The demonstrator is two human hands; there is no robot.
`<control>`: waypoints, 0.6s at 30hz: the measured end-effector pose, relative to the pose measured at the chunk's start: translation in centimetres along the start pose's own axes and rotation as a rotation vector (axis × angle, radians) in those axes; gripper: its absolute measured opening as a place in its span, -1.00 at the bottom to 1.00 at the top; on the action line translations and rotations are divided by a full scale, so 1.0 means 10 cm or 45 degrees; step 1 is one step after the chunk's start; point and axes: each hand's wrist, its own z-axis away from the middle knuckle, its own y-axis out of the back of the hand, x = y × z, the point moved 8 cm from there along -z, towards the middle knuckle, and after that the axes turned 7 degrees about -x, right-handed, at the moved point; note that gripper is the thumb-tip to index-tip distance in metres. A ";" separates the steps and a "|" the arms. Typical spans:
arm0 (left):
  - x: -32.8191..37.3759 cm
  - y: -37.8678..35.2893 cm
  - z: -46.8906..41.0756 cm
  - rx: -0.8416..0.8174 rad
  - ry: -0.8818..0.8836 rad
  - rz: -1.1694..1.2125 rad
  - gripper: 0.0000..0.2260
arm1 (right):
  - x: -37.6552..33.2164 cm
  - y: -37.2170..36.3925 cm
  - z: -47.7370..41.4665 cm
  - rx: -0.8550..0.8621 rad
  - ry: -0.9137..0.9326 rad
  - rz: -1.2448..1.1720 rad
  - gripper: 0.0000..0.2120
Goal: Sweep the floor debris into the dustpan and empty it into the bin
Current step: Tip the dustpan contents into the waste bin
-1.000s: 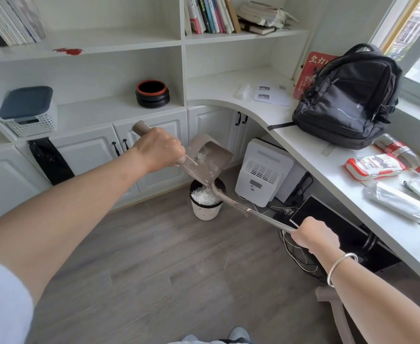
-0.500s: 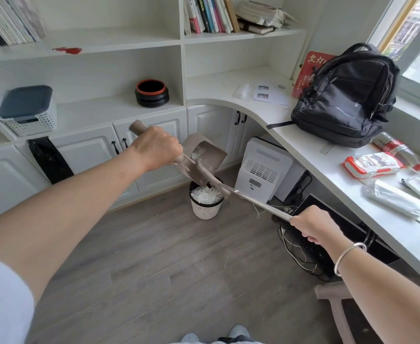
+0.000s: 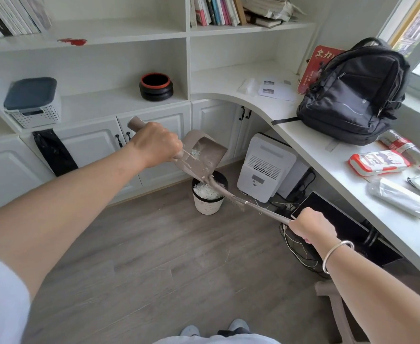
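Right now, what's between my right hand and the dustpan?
In the head view, only the brush spans it, from your right hand to the dustpan, crossing above the bin.

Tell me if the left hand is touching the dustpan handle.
Touching. The head view shows the left hand with its fingers wrapped around the dustpan handle.

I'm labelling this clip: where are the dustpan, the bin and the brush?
dustpan (image 3: 206, 155), head view, on the inner face of its scoop.
bin (image 3: 207, 207), head view, on its white outer wall.
brush (image 3: 266, 210), head view, on its thin handle.
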 end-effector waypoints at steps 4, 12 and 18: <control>-0.01 0.00 -0.02 -0.001 -0.004 -0.022 -0.80 | 0.19 0.02 0.01 -0.001 -0.022 -0.040 -0.83; 0.04 0.04 -0.09 -0.045 -0.061 -0.055 -0.80 | 0.21 0.05 0.00 0.001 0.000 -0.198 -0.81; -0.12 0.13 0.06 0.096 0.056 -0.104 -0.77 | 0.00 -0.09 -0.03 -0.015 0.019 -0.154 -0.81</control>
